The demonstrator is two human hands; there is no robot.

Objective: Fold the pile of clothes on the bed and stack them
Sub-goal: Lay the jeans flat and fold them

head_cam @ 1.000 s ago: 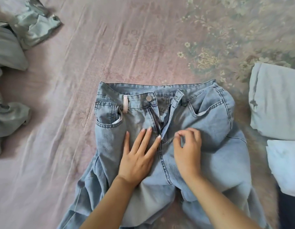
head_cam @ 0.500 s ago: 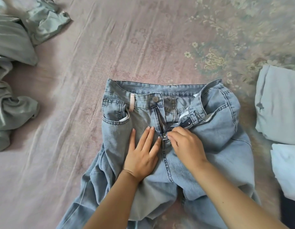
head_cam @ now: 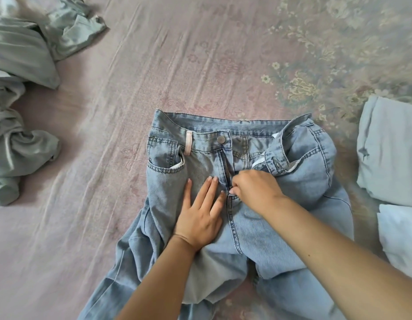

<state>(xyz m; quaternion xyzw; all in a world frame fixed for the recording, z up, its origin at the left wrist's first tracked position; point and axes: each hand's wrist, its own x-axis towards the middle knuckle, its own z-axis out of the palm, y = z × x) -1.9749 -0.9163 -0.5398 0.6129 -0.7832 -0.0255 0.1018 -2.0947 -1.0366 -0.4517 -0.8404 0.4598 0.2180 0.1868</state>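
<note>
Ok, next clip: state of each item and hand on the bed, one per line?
jeans: unfolded, front up, button undone, fly open
zipper: unzipped, pull pinched low down
left hand: flat, pressing the denim beside the fly
right hand: pinching the zipper pull
green clothes: crumpled, unfolded
pale blue garment: folded
white garment: folded

Bare bedsheet [head_cam: 154,72] lies open beyond the jeans [head_cam: 258,218]; crumpled clothes [head_cam: 20,125] left, seemingly folded stack [head_cam: 390,153] right.
</note>
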